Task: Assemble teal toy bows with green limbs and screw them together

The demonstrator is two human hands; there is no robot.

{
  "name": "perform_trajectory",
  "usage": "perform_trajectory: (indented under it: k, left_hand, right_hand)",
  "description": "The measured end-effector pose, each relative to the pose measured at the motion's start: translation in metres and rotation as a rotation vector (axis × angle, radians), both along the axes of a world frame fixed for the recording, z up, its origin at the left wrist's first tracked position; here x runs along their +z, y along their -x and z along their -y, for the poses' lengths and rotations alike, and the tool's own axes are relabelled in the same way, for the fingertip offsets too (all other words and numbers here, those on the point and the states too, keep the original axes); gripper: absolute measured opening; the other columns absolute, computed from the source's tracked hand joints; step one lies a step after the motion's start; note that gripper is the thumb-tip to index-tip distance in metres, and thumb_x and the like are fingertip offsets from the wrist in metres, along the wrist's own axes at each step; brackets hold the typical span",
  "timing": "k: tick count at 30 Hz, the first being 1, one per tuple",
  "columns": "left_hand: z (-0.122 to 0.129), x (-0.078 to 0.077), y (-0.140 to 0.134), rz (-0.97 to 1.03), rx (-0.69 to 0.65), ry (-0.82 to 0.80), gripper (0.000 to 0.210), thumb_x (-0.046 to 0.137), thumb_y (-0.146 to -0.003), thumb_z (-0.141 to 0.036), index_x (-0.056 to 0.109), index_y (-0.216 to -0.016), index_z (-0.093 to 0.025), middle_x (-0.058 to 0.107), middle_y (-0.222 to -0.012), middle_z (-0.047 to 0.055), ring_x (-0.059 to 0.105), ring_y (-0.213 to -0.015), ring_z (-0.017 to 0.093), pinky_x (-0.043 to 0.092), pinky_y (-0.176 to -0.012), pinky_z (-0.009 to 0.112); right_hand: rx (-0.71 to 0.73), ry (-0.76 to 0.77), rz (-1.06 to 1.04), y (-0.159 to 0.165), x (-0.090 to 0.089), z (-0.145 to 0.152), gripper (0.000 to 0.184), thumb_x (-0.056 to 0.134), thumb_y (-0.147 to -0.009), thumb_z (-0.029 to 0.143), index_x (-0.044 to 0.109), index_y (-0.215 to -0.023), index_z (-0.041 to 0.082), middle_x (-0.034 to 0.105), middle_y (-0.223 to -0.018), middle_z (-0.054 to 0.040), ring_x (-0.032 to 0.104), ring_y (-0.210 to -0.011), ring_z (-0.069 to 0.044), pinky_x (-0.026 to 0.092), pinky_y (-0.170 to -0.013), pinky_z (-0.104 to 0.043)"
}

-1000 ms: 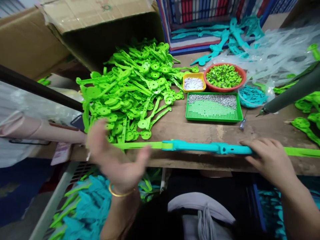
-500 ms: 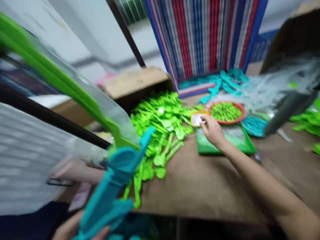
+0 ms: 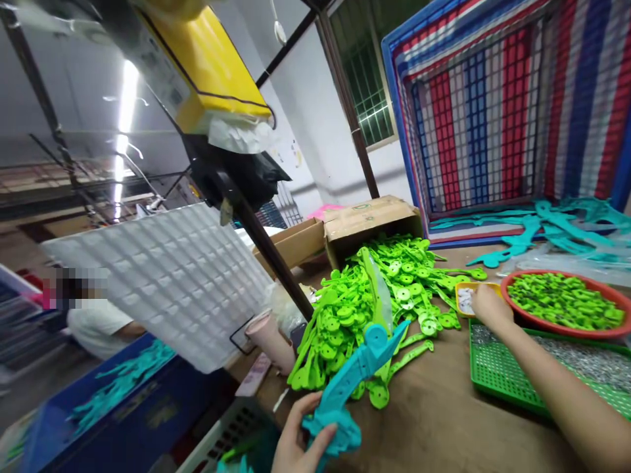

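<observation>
My left hand (image 3: 300, 437) is closed around the lower end of a teal plastic handle piece (image 3: 348, 374) near the table's front edge. A long green strip with a clear blade-like edge (image 3: 378, 292) rises from its round top end. My right hand (image 3: 493, 309) reaches into a small yellow tray (image 3: 459, 287) of small white parts (image 3: 465, 301). Its fingers are curled down, and the tips are hidden. Beyond the teal piece lies a heap of long green plastic pieces with round ends (image 3: 340, 322), spilling from a cardboard box (image 3: 372, 220).
Beside the yellow tray stand a red basin (image 3: 566, 330) of small green parts and a green perforated tray (image 3: 497, 374) holding tiny metal pieces. A striped-lined crate (image 3: 394, 118) with teal pieces stands behind. Left are a dark post (image 3: 266, 246), a pink cup (image 3: 271, 341) and another person (image 3: 96, 322).
The view has swung left and steadied. The teal piece now appears farther from the camera, its green strip pointing up over the heap. My right hand remains at the yellow tray, its fingers lower in it.
</observation>
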State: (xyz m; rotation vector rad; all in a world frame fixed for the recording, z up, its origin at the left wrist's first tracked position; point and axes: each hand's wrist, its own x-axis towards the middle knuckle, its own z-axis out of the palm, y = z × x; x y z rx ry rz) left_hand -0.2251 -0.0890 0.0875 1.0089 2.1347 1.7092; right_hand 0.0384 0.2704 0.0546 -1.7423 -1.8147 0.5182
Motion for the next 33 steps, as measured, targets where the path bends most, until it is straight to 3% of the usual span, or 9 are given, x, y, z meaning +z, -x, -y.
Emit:
perform_trajectory:
  k: [3, 8, 9, 11, 14, 16, 21, 27, 33]
  left_hand:
    - [-0.009, 0.005, -0.010, 0.026, -0.088, 0.105, 0.042, 0.080, -0.063, -0.047, 0.061, -0.088, -0.020, 0.064, -0.072, -0.002, 0.062, -0.067, 0.018, 0.053, -0.062, 0.028]
    - [-0.021, 0.002, -0.025, 0.045, -0.105, 0.028, 0.042, 0.082, -0.064, -0.041, 0.060, -0.089, -0.016, 0.058, -0.066, -0.005, 0.055, -0.059, 0.011, 0.049, -0.057, 0.022]
    - [-0.023, -0.002, -0.027, 0.066, -0.108, 0.030, 0.043, 0.081, -0.065, -0.041, 0.061, -0.092, -0.016, 0.059, -0.066, -0.005, 0.054, -0.058, 0.010, 0.048, -0.056, 0.022]
    - [-0.026, -0.008, -0.034, 0.110, -0.133, 0.033, 0.043, 0.080, -0.066, -0.041, 0.062, -0.095, -0.015, 0.059, -0.065, -0.005, 0.053, -0.054, 0.009, 0.046, -0.052, 0.021]
    - [-0.029, -0.015, -0.046, 0.116, -0.163, 0.014, 0.043, 0.079, -0.067, -0.040, 0.065, -0.099, -0.016, 0.063, -0.071, -0.002, 0.052, -0.053, 0.009, 0.045, -0.049, 0.020]
    - [-0.030, -0.017, -0.054, 0.088, -0.178, 0.009, 0.042, 0.079, -0.068, -0.038, 0.066, -0.101, -0.017, 0.066, -0.079, 0.000, 0.054, -0.055, 0.009, 0.045, -0.050, 0.021]
    - [-0.029, -0.016, -0.068, -0.026, -0.239, -0.002, 0.044, 0.077, -0.073, -0.032, 0.064, -0.113, -0.019, 0.068, -0.106, 0.008, 0.064, -0.094, 0.020, 0.050, -0.070, 0.026]
    - [-0.029, -0.018, -0.077, -0.067, -0.296, 0.010, 0.039, 0.075, -0.076, -0.033, 0.065, -0.110, -0.018, 0.070, -0.102, 0.007, 0.066, -0.089, 0.020, 0.051, -0.075, 0.029]
    - [-0.025, -0.023, -0.083, -0.153, -0.294, -0.024, 0.032, 0.074, -0.078, -0.034, 0.064, -0.104, -0.018, 0.069, -0.102, 0.006, 0.065, -0.095, 0.021, 0.051, -0.080, 0.032]
  right_hand:
    - [-0.016, -0.070, -0.054, -0.005, 0.024, 0.020, 0.042, 0.035, -0.091, 0.027, 0.056, -0.114, -0.001, 0.067, -0.094, -0.0314, 0.067, -0.089, -0.036, 0.047, -0.076, -0.046]
    - [0.147, -0.198, -0.127, -0.005, 0.053, 0.089, 0.028, 0.043, -0.090, 0.032, 0.058, -0.107, 0.015, 0.069, -0.100, -0.0138, 0.064, -0.094, -0.024, 0.048, -0.084, -0.037]
    - [0.222, -0.254, -0.288, -0.001, 0.056, 0.109, 0.024, 0.049, -0.088, 0.034, 0.061, -0.099, 0.016, 0.070, -0.091, -0.0105, 0.065, -0.084, -0.021, 0.049, -0.078, -0.035]
    - [0.419, -0.203, -0.548, 0.009, 0.058, 0.152, 0.022, 0.056, -0.085, 0.039, 0.062, -0.090, 0.018, 0.068, -0.076, -0.0036, 0.062, -0.065, -0.016, 0.050, -0.065, -0.031]
    - [0.610, -0.097, -0.626, 0.027, 0.053, 0.206, 0.021, 0.060, -0.085, 0.038, 0.066, -0.087, 0.019, 0.068, -0.071, -0.0013, 0.062, -0.060, -0.013, 0.050, -0.060, -0.028]
    - [0.667, -0.118, -0.600, 0.038, 0.045, 0.225, 0.018, 0.057, -0.087, 0.035, 0.067, -0.087, 0.019, 0.069, -0.074, -0.0020, 0.063, -0.062, -0.013, 0.050, -0.062, -0.027]
    - [0.540, -0.349, -0.457, 0.048, 0.028, 0.223, 0.019, 0.053, -0.089, 0.032, 0.066, -0.085, 0.018, 0.069, -0.081, -0.0060, 0.063, -0.071, -0.016, 0.050, -0.067, -0.030]
    - [0.413, -0.338, -0.405, 0.040, 0.025, 0.220, 0.020, 0.053, -0.087, 0.035, 0.063, -0.080, 0.018, 0.068, -0.074, -0.0054, 0.062, -0.066, -0.017, 0.049, -0.065, -0.031]
    - [0.422, -0.379, -0.365, 0.038, 0.025, 0.224, 0.020, 0.053, -0.086, 0.034, 0.062, -0.077, 0.018, 0.067, -0.071, -0.0043, 0.062, -0.065, -0.016, 0.049, -0.064, -0.030]
